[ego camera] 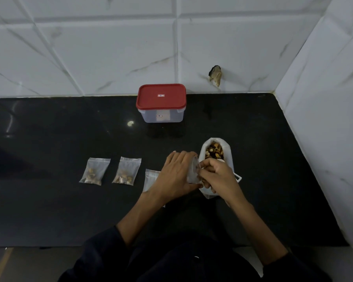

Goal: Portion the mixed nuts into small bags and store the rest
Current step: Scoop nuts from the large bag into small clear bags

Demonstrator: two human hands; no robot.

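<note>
Filling a small bag is the step in hand, judging from the head view. The left hand (174, 174) is curled around a small clear zip bag (193, 171), holding it upright with its mouth turned toward the right. The right hand (217, 178) has its fingertips (204, 166) pinched together at that mouth, apparently dropping in nuts, though what they hold is hidden. Just right of both hands, touching the right one, stands the big white pouch (216, 159), open at the top, with mixed nuts (214, 151) showing inside.

Left of the hands, on the black countertop (49, 139), lie two filled small bags: the far-left bag (94, 171) and the second bag (127, 171), each flat with a little heap of nuts at its near end. A third flat bag (151, 178) lies partly under the left wrist; I cannot tell whether it holds anything. Counting the held one, that makes four small bags, one pouch, and one storage box (161, 115) with a red lid (161, 96), closed, at the far side against the tiled wall (90, 47).

The next move probably calls for another pinch from the pouch, keeping the bag's mouth spread, then pressing its zip shut. Storing the remainder has not begun, since the box is still lidded.
</note>
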